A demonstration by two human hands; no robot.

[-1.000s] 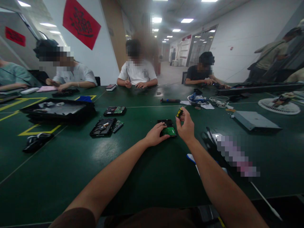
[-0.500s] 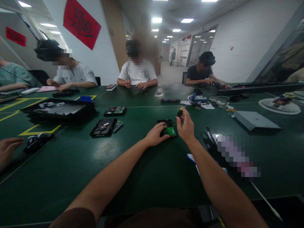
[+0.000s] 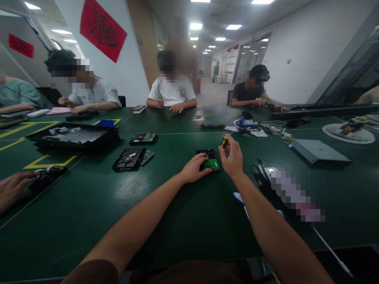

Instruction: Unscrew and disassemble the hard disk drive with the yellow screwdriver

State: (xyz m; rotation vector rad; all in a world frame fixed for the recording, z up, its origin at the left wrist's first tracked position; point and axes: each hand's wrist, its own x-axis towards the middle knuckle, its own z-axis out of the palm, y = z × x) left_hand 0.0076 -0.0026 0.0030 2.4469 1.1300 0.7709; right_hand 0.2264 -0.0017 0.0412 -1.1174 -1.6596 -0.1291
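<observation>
**Our left hand (image 3: 195, 167) lies on a green circuit board (image 3: 211, 164) while our right hand (image 3: 233, 157) holds a small tool (image 3: 224, 141)**

We see the green circuit board on the dark green table (image 3: 160, 225) in front of us, set at the near end of a black device (image 3: 207, 152). Our left thumb and fingers are spread apart across it; we cannot tell whether they grip it or only rest there. Our right fingers are narrow, pinching the yellow-and-black tool just beside the device, on its right; we cannot make out its tip.

To the left we have a black open case (image 3: 128, 159) with a loose board (image 3: 147, 157) touching its side, and a drive (image 3: 144, 138) beyond them. A grey metal box (image 3: 321, 151) lies well to the right. At the far left, another person's hand (image 3: 16, 188) is at a black bundle (image 3: 47, 177).
</observation>
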